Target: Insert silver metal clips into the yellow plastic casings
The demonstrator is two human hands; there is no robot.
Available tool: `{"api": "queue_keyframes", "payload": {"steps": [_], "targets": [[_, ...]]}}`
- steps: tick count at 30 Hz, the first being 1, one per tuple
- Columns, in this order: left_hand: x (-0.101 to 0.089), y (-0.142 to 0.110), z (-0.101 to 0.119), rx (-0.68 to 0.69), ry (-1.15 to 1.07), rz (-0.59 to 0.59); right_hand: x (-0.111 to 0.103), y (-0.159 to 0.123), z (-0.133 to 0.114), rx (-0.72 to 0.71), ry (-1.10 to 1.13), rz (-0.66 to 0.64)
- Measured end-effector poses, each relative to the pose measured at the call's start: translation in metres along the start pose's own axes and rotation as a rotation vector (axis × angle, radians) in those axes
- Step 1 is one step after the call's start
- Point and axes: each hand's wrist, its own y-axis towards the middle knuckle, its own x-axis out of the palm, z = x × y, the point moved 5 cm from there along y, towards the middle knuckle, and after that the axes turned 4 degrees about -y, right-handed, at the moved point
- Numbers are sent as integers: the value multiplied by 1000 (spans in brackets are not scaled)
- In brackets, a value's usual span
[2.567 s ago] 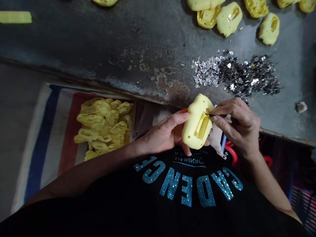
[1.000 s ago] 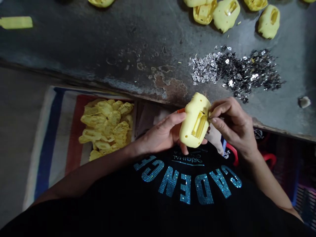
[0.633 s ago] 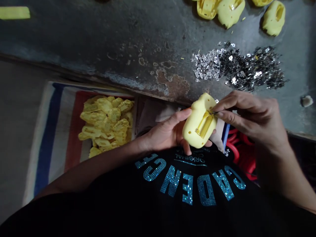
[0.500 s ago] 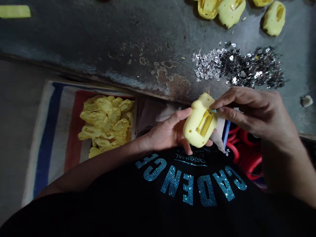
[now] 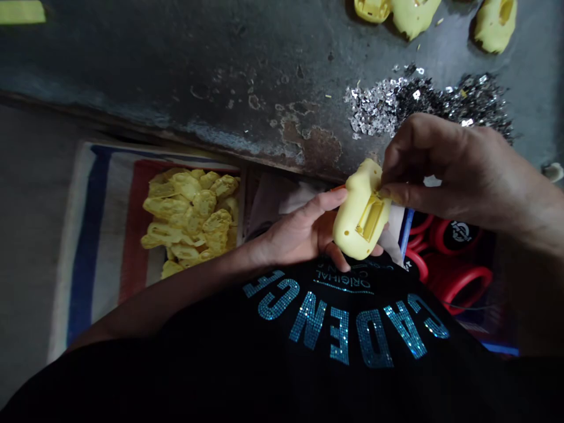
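Note:
My left hand (image 5: 304, 232) is closed around a yellow plastic shell (image 5: 346, 232), thumb on its near side and fingers underneath. The shell is rounded, with a few small holes and a long rectangular slot (image 5: 371, 218) facing up. At the slot's upper end, my right hand (image 5: 445, 167) pinches thumb and fingertips together against the shell's edge. Whatever sits in that pinch is hidden by the fingers. Beyond the right hand, small shiny metal pieces (image 5: 374, 110) lie heaped on the dark worktable (image 5: 176, 76).
More yellow shells (image 5: 414, 17) lie at the table's far side. Left of my lap, a box lined with striped sheeting (image 5: 99, 235) holds many yellow parts (image 5: 189, 211). Red ring-shaped items (image 5: 462, 279) sit low on the right. The table's worn edge (image 5: 247, 147) runs just ahead.
My right hand has moved up slightly and turned over the slot's end; the small bluish glinting piece at its fingertips no longer shows. The shell stays in my left hand, shifted slightly right.

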Motion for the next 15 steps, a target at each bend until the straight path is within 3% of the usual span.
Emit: {"api": "queue_keyframes", "payload": {"steps": [15], "targets": [[-10,-3,-4,14,-31,97,-3,11,-12,9,-168,25]]}}
